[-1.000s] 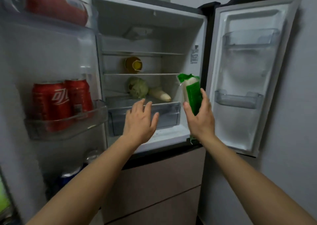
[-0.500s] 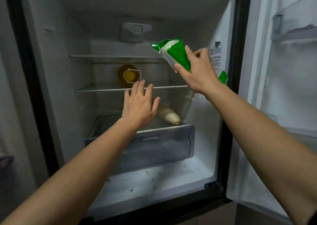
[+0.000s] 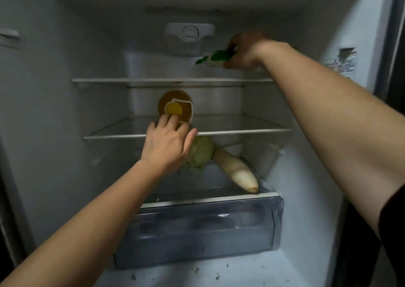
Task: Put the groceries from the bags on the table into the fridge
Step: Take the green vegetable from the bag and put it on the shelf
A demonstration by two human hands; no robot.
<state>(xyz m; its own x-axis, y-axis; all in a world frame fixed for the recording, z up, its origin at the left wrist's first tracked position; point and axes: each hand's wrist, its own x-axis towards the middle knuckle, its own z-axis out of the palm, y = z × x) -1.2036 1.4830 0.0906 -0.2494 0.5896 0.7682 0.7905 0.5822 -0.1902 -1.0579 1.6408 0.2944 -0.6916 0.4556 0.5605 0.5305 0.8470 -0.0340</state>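
Observation:
I look straight into the open fridge (image 3: pixel 54 111). My right hand (image 3: pixel 243 51) reaches deep over the top glass shelf (image 3: pixel 171 81) and grips a green and white packet (image 3: pixel 215 58), which lies almost flat just above the shelf at the back right. My left hand (image 3: pixel 168 143) hovers with relaxed, spread fingers in front of the middle shelf (image 3: pixel 241 131) and holds nothing. Behind its fingers a round amber jar with a yellow label (image 3: pixel 175 105) stands on that shelf.
A pale green cabbage (image 3: pixel 200 153) and a long white radish (image 3: pixel 236 170) lie on the cover of the clear crisper drawer (image 3: pixel 197 229). The fridge floor (image 3: pixel 219 273) below has dark crumbs. A temperature dial (image 3: pixel 189 32) sits on the back wall.
I have moved closer to the fridge. My right hand carried the green packet from mid height in front up and back onto the top shelf. My left hand rose a little toward the middle shelf.

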